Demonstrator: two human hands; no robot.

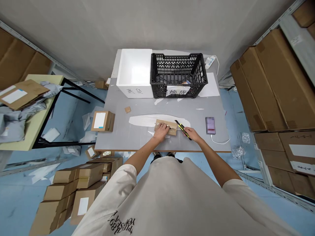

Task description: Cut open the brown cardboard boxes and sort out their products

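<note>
On the grey table (118, 131) lies a small flat cardboard box (173, 131) with tape across its top. My left hand (161, 131) rests over its left part, fingers curled on the top and holding it against the tabletop. In my right hand (192, 133) is a yellow and black utility knife (182, 127), its tip pointing up and left, close to the box's right end. Whether the blade touches the box I cannot tell.
A white foam box (135, 91) and a black plastic crate (178, 93) stand at the table's back. A phone (210, 126) on a cable lies right; a labelled carton (102, 121) sits at the left edge. Cartons (88, 175) are stacked on the floor, and shelves flank both sides.
</note>
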